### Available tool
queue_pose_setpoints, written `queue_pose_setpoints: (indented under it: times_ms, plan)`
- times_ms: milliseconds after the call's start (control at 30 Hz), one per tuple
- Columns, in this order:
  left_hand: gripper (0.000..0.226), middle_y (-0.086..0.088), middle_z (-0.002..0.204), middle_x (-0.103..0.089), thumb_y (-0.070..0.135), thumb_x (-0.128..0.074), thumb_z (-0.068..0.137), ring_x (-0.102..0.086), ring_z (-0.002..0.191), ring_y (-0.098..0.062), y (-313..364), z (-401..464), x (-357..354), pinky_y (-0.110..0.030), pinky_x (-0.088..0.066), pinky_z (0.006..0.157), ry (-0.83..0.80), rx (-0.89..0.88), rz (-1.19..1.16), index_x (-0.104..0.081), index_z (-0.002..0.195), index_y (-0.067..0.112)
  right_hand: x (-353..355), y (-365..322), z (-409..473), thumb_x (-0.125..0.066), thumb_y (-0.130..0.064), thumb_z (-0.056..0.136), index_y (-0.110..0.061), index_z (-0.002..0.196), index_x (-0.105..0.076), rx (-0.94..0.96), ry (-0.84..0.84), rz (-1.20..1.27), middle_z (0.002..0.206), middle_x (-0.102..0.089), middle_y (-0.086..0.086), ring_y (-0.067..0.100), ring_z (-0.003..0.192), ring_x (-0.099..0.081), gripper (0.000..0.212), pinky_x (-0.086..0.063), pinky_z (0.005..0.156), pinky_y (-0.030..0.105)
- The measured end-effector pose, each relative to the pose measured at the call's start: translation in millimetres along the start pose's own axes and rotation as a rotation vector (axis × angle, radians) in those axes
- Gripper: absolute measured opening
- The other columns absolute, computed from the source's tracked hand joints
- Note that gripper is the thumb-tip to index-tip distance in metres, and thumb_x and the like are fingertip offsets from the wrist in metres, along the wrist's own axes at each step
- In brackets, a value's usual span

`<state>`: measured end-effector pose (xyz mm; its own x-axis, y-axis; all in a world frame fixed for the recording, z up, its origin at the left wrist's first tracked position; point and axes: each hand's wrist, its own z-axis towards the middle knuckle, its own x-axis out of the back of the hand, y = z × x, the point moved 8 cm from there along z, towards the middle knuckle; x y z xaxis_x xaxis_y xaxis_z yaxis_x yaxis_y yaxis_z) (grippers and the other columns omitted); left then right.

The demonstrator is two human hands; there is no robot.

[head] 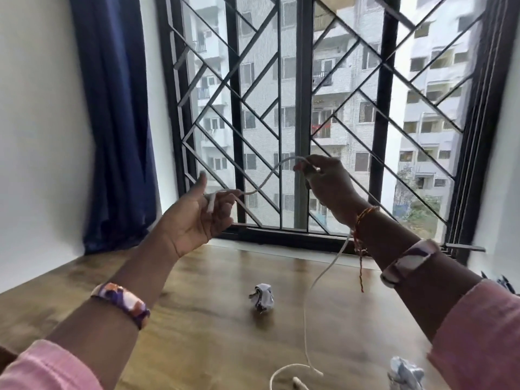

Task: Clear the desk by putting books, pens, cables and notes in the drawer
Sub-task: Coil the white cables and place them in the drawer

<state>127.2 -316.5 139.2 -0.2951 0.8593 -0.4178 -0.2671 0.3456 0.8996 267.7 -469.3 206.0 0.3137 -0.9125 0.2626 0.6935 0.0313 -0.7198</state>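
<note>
A white cable runs between both raised hands and hangs down to the wooden desk, where its tail loops near the front edge. My left hand, palm up, holds the cable's white plug end between curled fingers. My right hand, higher and to the right, pinches the cable where it arches over. Two crumpled paper notes lie on the desk: one in the middle, one at the front right.
A barred window stands right behind the desk, with a blue curtain at its left and white walls on both sides. A dark patterned object peeks out at the desk's right edge behind my sleeve.
</note>
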Motion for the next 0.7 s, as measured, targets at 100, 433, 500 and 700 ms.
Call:
queue_pose_setpoints:
  times_ms: [100, 433, 500, 700]
  plan:
    - [0.051, 0.008, 0.052, -0.049, 0.044, -0.037, 0.093, -0.045, 0.039, -0.001, 9.2, 11.7, 6.1, -0.015, -0.047, 0.042, -0.010, -0.023, -0.038, -0.069, 0.090, 0.004, -14.2, 7.6, 11.3, -0.052, -0.014, 0.094, -0.014, 0.089, -0.067, 0.001, -0.046, -0.006, 0.057, -0.046, -0.012, -0.002, 0.029, -0.039, 0.016, -0.023, 0.031, 0.008]
    - [0.033, 0.006, 0.063, -0.067, 0.020, -0.052, 0.081, -0.054, 0.046, -0.001, 43.1, 62.6, 40.2, -0.018, -0.054, 0.053, -0.080, -0.087, -0.108, -0.062, 0.106, 0.000, -49.5, 6.6, 74.7, -0.049, -0.004, 0.093, -0.005, 0.091, -0.067, 0.059, -0.174, -0.200, 0.062, -0.053, 0.004, 0.001, 0.029, -0.037, 0.018, -0.023, 0.031, 0.009]
    - [0.024, 0.001, 0.079, -0.073, 0.017, -0.051, 0.083, -0.067, 0.064, -0.007, 62.7, 69.1, 30.3, -0.024, -0.057, 0.067, -0.160, -0.189, -0.186, -0.066, 0.096, 0.004, -56.5, 12.2, 81.5, -0.050, -0.005, 0.092, -0.008, 0.089, -0.068, 0.092, -0.203, -0.357, 0.062, -0.054, -0.002, -0.001, 0.034, -0.043, 0.019, -0.028, 0.035, 0.008]
    - [0.020, 0.001, 0.079, -0.073, 0.011, -0.056, 0.087, -0.069, 0.076, -0.008, 103.7, 107.4, 32.2, -0.024, -0.055, 0.076, -0.033, -0.435, -0.347, -0.071, 0.074, 0.011, -98.7, 9.3, 54.0, -0.056, -0.031, 0.091, -0.017, 0.103, -0.069, 0.226, -0.465, -0.587, 0.086, -0.065, -0.004, 0.002, 0.063, -0.056, 0.023, -0.039, 0.054, 0.000]
